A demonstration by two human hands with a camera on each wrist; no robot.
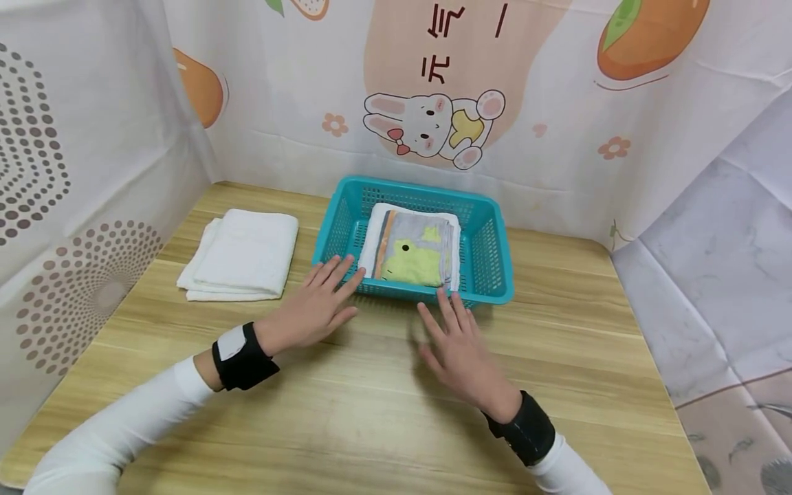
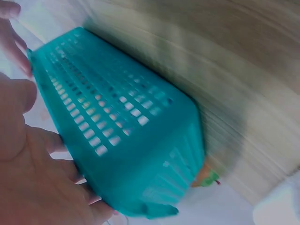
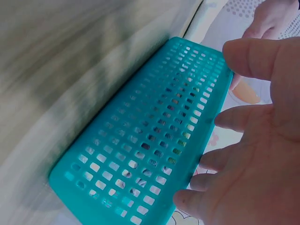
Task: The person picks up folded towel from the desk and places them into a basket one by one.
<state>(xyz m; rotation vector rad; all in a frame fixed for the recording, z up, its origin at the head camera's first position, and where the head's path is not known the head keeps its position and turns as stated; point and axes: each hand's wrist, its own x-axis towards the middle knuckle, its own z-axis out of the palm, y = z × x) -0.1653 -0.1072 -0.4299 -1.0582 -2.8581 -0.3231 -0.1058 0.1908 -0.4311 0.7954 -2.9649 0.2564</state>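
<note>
A teal plastic basket stands at the far side of the table. Inside it lie a folded white towel and, on top, a folded grey towel with a yellow-green animal print. My left hand is spread with straight fingers at the basket's near left rim. Near the front rim, further right, my right hand reaches forward, its fingers extended and apart. Both wrist views show the fingertips at the rim of the perforated basket; whether they touch it I cannot tell. Neither hand holds anything.
A folded white towel lies on the wooden table to the left of the basket. Behind the basket hangs a printed white curtain, with further patterned cloth along the right side.
</note>
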